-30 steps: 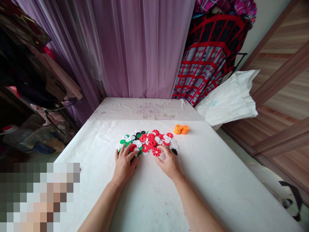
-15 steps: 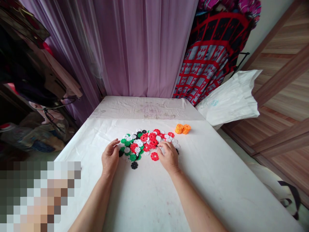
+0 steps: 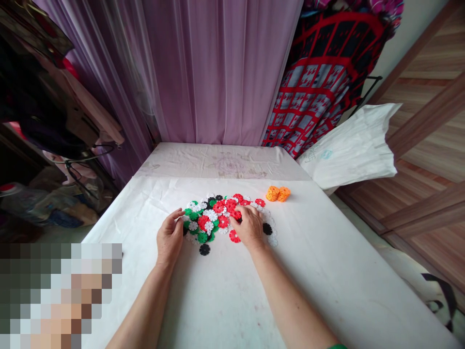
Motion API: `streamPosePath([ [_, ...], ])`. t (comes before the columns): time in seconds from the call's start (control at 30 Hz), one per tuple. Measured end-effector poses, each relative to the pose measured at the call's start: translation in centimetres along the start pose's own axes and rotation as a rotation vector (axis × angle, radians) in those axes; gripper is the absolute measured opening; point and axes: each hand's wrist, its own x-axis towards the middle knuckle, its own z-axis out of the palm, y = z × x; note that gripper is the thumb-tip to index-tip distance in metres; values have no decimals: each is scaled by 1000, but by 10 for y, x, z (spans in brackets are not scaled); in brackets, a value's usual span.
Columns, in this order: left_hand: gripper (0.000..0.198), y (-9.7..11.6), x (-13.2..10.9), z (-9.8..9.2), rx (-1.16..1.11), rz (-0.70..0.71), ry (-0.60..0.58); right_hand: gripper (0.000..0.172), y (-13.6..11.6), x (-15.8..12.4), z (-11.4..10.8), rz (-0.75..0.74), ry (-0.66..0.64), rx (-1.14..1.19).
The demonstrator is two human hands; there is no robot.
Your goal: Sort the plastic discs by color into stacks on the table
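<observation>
A heap of flat flower-shaped plastic discs (image 3: 218,215) in red, white, green and black lies mid-table on a white cloth (image 3: 225,291). My left hand (image 3: 169,238) rests at the heap's left edge, fingers curled loosely, its fingertips touching the green and white discs. My right hand (image 3: 248,226) lies palm down over the heap's right side, fingers bent onto red discs. A loose black disc (image 3: 204,249) sits in front of the heap, a red one (image 3: 234,236) by my right thumb, another black one (image 3: 267,229) right of that hand. Two short stacks of orange discs (image 3: 278,193) stand behind to the right.
A purple curtain (image 3: 214,72) hangs behind the table. A red, black and white patterned cloth (image 3: 319,82) hangs at the back right above a white plastic bag (image 3: 352,150). Dark clutter and hangers (image 3: 54,126) fill the left side. A wooden panel wall (image 3: 432,145) runs along the right.
My left hand pulled back off the heap to its left edge, leaving a black disc loose in front. My right hand slid forward onto the red discs.
</observation>
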Motion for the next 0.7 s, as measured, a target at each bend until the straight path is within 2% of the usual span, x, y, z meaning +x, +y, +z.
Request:
streamPosePath([
  [0.13, 23, 0, 0, 0, -6, 16, -2, 19, 8, 1, 0, 33, 111, 62],
  [0.23, 23, 0, 0, -1, -2, 25, -3, 21, 12, -12, -13, 23, 159, 139],
  [0.33, 24, 0, 0, -1, 10, 20, -2, 24, 9, -34, -31, -64, 70, 180],
  [0.43, 24, 2, 0, -1, 19, 23, -4, 25, 2, -50, -42, -78, -40, 155],
  [0.7, 23, 5, -1, -1, 34, 12, -9, 25, -4, -43, -40, -102, -149, 86],
])
